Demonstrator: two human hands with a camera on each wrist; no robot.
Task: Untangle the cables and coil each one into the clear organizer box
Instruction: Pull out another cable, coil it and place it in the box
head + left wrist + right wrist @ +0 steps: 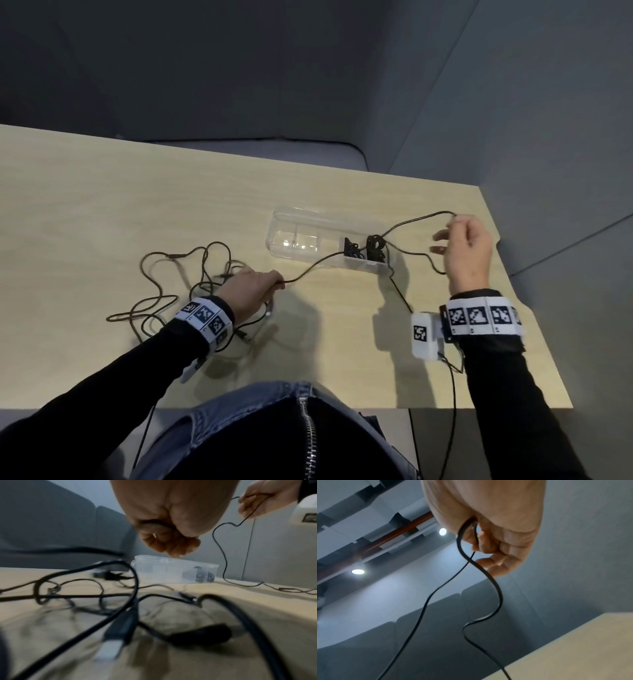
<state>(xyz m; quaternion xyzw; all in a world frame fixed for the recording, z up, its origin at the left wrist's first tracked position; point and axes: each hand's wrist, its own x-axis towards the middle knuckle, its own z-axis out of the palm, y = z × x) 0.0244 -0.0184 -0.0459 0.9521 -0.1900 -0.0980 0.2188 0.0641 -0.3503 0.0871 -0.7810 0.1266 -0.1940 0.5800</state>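
Note:
The clear organizer box (308, 236) lies in the middle of the table, with two dark coiled cables (363, 248) in its right-end compartments. My left hand (275, 282) sits low on the table and pinches a thin black cable (311, 267) that runs toward the box's right end. Raised to the right of the box, my right hand (455, 222) grips a bend of black cable (414, 219); both strands hang from the hand (476, 536) as the cable (494, 588) drops toward the table. A loose tangle of cables (178, 274) spreads left of my left hand (169, 538).
The light wooden table (102, 205) has its right corner (479, 188) just behind my right hand. A grey sofa (274, 85) stands past the far edge. A USB plug (111, 650) and thick cable loops lie under my left wrist. The box (171, 569) has several compartments.

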